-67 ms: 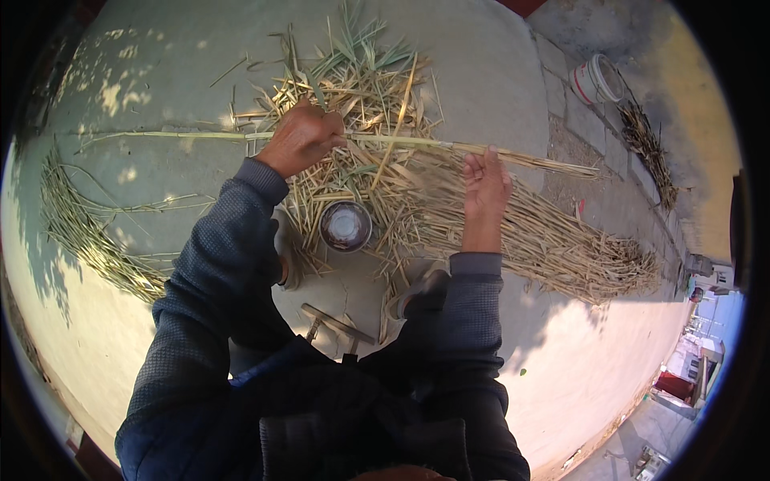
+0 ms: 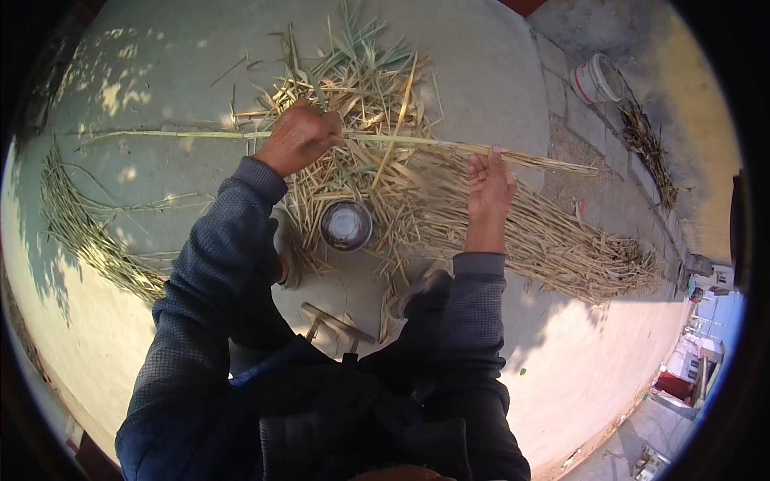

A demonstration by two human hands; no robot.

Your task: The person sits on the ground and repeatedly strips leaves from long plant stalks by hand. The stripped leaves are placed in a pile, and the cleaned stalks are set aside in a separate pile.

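Observation:
A long pale-green reed stalk [image 2: 192,135] stretches across in front of me, its right end sheathed in dry tan leaf. My left hand [image 2: 303,136] is closed round its middle, knuckles up. Farther right, my right hand [image 2: 490,188] has its palm turned up and pinches the sheathed part between thumb and fingers. Beneath the stalk lies a heap of stripped dry leaves [image 2: 361,104], with some greener blades at its far side. A round metal bowl or tin [image 2: 346,225] stands between my feet, close to the heap.
A bundle of thin green stalks [image 2: 104,248] lies at left. A large bundle of dry, unstripped stalks [image 2: 569,240] spreads to the right. Near my knees is a small wooden stool or stand [image 2: 337,324]. A white bucket [image 2: 597,78] and dark twigs [image 2: 648,144] sit at far right.
My right hand has slid slightly to the right along the stalk. My left hand has stayed almost where it was.

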